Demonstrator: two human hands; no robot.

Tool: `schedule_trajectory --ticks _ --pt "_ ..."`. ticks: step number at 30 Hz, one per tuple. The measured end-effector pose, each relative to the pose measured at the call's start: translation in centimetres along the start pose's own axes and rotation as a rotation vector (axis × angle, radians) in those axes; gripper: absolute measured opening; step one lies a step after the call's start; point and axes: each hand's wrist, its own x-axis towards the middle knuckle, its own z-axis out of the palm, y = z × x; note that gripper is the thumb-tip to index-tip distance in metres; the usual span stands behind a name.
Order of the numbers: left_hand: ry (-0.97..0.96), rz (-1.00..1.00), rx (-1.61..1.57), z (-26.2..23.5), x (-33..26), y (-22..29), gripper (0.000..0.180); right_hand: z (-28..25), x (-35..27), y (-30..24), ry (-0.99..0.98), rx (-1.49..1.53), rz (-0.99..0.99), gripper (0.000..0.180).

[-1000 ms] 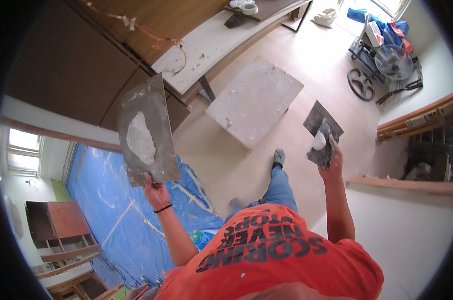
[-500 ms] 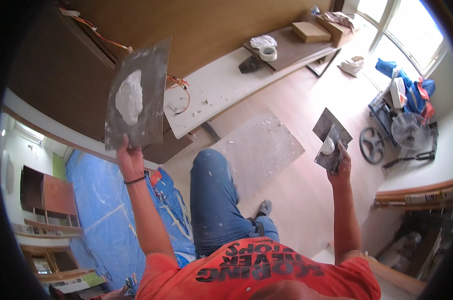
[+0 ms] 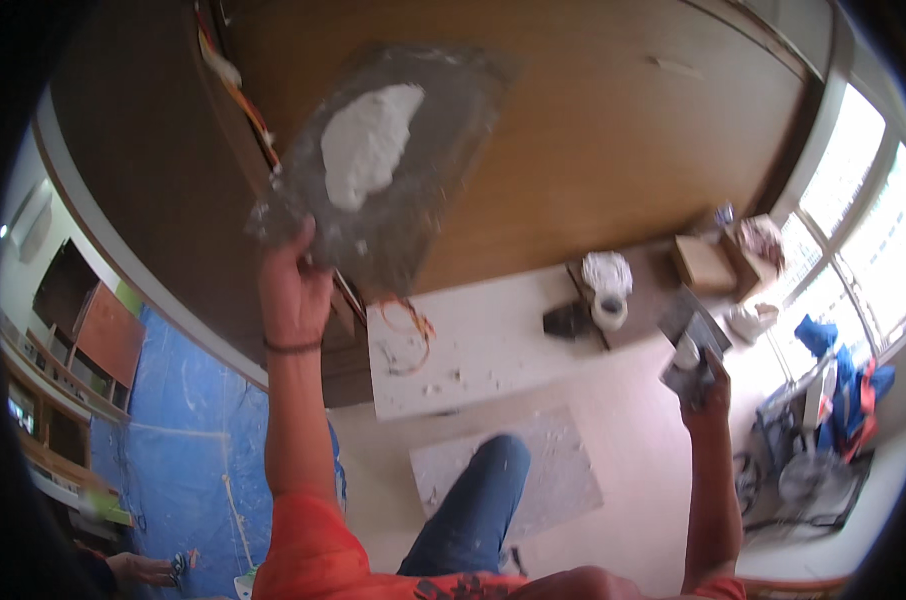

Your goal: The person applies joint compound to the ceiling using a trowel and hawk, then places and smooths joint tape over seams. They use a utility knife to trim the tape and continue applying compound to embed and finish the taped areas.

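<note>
Shifting a board (image 3: 398,222) rightward since half a second ago, grips its edge in closed left hand (image 3: 295,300) and a trowel (image 3: 693,322) in curled right hand (image 3: 711,392), best keeping white paste (image 3: 366,148) level beyond left hand.

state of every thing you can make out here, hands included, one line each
left hand, closed on the gray plate's lower edge
gray plate, raised, bearing white paste
white paste, in one thick patch
right hand, closed on the dark trowel
dark trowel, held up
orange wires, loose and curled
white bench, littered with bits
blue sheet, spread out
</note>
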Motion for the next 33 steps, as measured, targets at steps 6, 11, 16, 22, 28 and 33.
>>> schedule_trajectory --ticks 6,11,16,22,28,33 --pt "0.125 -0.12 0.007 11.3 5.8 5.8 0.036 15.8 5.0 -9.6 0.032 -0.038 -0.105 0.032" --pt "0.154 -0.146 -0.058 19.1 7.6 12.5 0.042 20.7 5.9 -15.0 0.105 0.019 0.035 0.035" --pt "0.193 -0.186 0.005 26.2 8.2 16.9 0.045 21.1 4.5 -19.4 0.121 -0.014 0.089 0.038" --pt "0.145 -0.035 0.07 30.6 10.2 21.7 0.044 23.0 4.9 -21.6 0.105 -0.026 0.09 0.038" --pt "0.28 -0.047 0.109 29.6 9.4 20.2 0.046 26.0 9.5 -19.7 -0.02 -0.011 0.35 0.043" --pt "0.233 -0.034 -0.042 24.6 7.6 15.9 0.045 33.8 12.5 -6.1 -0.152 0.011 0.531 0.046"
